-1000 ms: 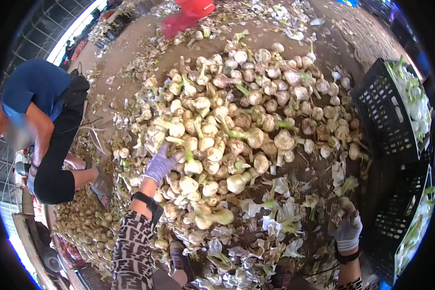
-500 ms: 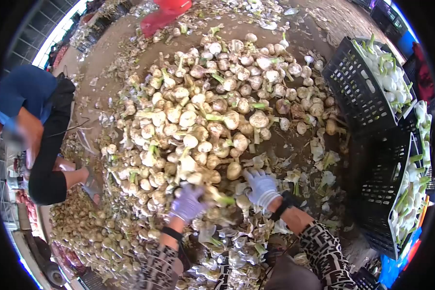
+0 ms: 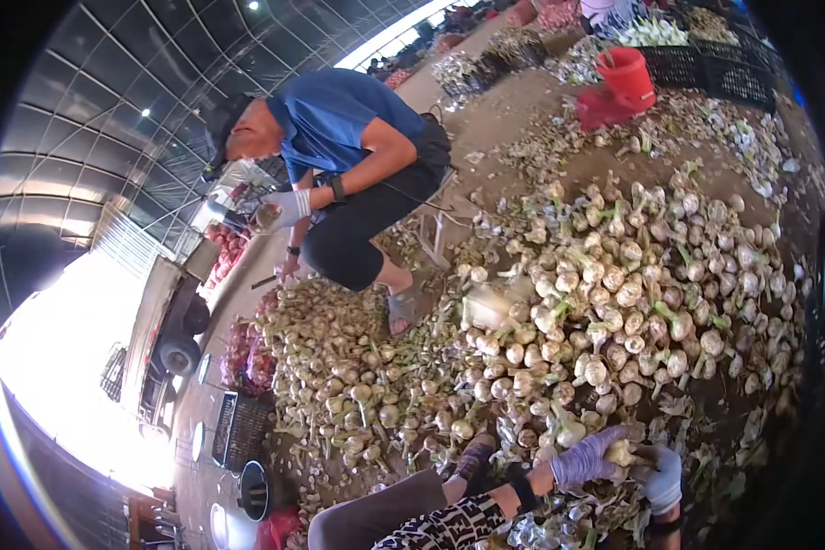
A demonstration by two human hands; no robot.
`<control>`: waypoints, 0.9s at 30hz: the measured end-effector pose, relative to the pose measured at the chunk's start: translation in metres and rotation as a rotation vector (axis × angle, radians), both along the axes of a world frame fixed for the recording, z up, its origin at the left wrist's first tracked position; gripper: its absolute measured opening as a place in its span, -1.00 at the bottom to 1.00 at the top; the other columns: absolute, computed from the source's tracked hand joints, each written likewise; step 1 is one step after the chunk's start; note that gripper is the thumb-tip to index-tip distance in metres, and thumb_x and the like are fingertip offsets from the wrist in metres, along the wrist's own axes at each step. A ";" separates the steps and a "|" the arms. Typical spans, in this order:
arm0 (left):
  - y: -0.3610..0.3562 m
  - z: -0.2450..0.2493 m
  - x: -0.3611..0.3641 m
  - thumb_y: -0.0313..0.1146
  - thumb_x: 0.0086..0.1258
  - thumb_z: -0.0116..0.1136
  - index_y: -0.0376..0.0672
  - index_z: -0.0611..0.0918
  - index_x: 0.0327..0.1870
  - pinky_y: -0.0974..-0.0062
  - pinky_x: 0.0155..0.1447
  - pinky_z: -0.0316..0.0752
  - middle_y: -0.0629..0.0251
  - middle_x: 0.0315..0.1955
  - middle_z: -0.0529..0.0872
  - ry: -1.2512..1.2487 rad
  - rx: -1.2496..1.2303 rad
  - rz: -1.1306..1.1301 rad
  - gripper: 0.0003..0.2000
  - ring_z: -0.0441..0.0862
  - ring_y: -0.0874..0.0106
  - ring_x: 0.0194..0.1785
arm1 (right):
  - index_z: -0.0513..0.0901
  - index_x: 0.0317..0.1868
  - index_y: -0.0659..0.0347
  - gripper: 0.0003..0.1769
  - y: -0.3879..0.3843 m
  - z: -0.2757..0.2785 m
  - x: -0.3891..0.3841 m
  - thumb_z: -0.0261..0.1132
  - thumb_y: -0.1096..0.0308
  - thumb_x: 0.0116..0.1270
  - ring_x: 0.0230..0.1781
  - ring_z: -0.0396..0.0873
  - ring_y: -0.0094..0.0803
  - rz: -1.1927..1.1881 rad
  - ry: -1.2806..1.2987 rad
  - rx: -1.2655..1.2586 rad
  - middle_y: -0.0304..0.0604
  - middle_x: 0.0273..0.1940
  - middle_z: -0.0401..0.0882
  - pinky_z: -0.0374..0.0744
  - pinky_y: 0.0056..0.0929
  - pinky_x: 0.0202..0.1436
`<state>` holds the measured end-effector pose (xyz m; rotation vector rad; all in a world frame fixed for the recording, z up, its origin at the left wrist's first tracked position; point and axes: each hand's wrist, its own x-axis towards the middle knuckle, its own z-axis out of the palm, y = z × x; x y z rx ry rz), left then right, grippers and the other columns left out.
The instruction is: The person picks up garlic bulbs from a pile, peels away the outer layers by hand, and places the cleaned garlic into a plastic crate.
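My left hand (image 3: 585, 460), in a pale purple-white glove, has its fingers closed on a garlic bulb (image 3: 621, 453) at the lower right. My right hand (image 3: 660, 478), gloved in white, meets it from the other side, its fingers curled at the same bulb and partly in shadow. Whether a tool is in the right hand cannot be made out. Around and beyond both hands spreads a large heap of garlic bulbs (image 3: 605, 302) with stems. Loose peeled skins lie beneath the hands.
A co-worker (image 3: 357, 156) in a blue shirt sits at the left of the heap, a gloved hand raised. Farther back are a red bucket (image 3: 627, 77) and black crates (image 3: 735, 79). A black crate (image 3: 240, 429) and dark bucket (image 3: 253, 488) stand lower left.
The view has swung left, showing more of the co-worker and shed. My hands, apart before, are now together at one garlic bulb.
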<state>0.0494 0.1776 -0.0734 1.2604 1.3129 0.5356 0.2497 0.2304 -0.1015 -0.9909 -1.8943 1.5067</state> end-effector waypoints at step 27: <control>-0.069 0.109 0.056 -0.12 0.20 0.23 -0.15 0.45 0.13 0.39 0.02 0.54 0.24 -0.14 0.60 -0.743 -0.135 0.491 -0.50 0.57 0.30 -0.02 | 0.62 -0.25 0.27 -0.73 -0.085 0.119 0.030 0.29 0.44 -0.05 -0.39 0.52 -0.49 -0.406 0.479 -0.351 -0.31 -0.40 0.59 0.49 -0.49 -0.28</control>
